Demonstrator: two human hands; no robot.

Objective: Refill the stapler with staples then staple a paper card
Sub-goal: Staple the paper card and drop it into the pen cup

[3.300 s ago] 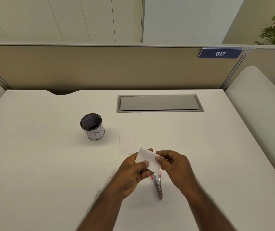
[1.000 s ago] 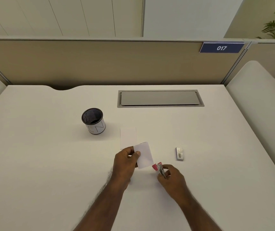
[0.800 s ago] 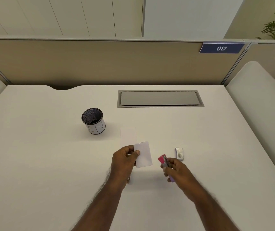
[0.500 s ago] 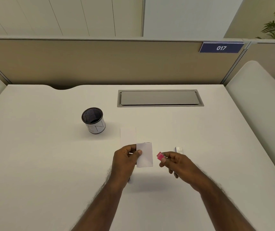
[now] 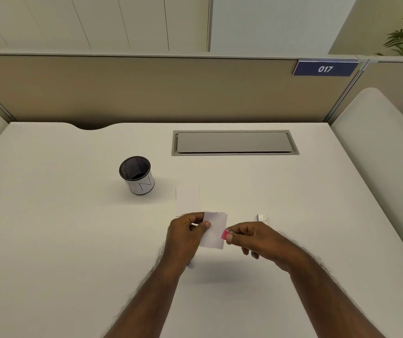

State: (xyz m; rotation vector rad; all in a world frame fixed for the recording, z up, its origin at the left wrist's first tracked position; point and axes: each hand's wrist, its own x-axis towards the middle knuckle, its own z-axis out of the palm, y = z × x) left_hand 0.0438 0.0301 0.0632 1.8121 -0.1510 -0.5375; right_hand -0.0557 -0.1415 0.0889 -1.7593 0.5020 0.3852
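My left hand point(image 5: 186, 236) pinches a small white paper card point(image 5: 214, 230) by its left edge, holding it upright above the desk. My right hand point(image 5: 256, 239) grips a small pink stapler point(image 5: 225, 234); only its pink tip shows, touching the card's right edge, and the rest is hidden in my fingers. A second white card point(image 5: 187, 200) lies flat on the white desk point(image 5: 73, 240) just beyond my left hand. A small silvery box of staples point(image 5: 262, 217) lies on the desk beyond my right hand.
A black mesh pen cup point(image 5: 136, 175) with a white band stands at the left middle of the desk. A grey cable hatch point(image 5: 234, 142) is set into the desk at the back. A beige partition point(image 5: 171, 89) closes the far edge.
My right hand picked the stapler up off the desk and brought it left to the card's right edge. The left hand kept the card nearly still, turning it more upright.
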